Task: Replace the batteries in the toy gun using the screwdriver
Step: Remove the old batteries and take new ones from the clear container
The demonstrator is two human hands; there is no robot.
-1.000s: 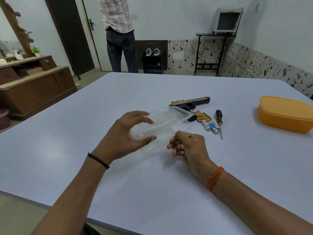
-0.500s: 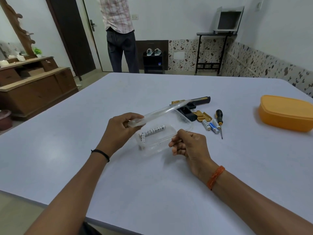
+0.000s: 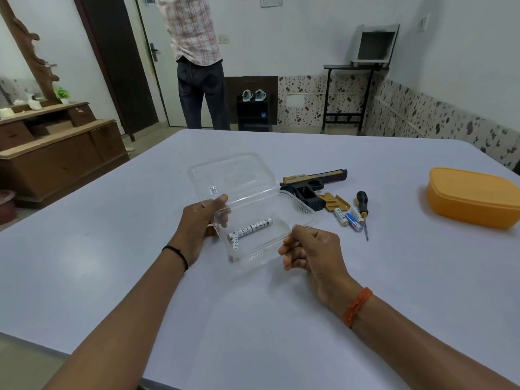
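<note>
A clear plastic box [image 3: 298,220] sits on the table with its hinged lid [image 3: 230,175] swung up and back. Three white batteries [image 3: 249,229] lie inside it. My left hand [image 3: 199,223] pinches the lid's near edge. My right hand [image 3: 306,249] grips the box's right front rim. Behind the box lies the black and gold toy gun [image 3: 312,184], its gold battery cover [image 3: 333,202] off beside it. Loose blue and white batteries [image 3: 349,218] and a black-handled screwdriver [image 3: 362,209] lie to the right.
An orange lidded container [image 3: 472,198] stands at the table's right edge. A person [image 3: 199,66] stands beyond the far end of the pale table [image 3: 112,249]. A wooden sideboard [image 3: 56,147] is at the left.
My left hand has lifted the clear lid from shut to fully open, showing the batteries inside. My right hand has kept its hold on the box rim.
</note>
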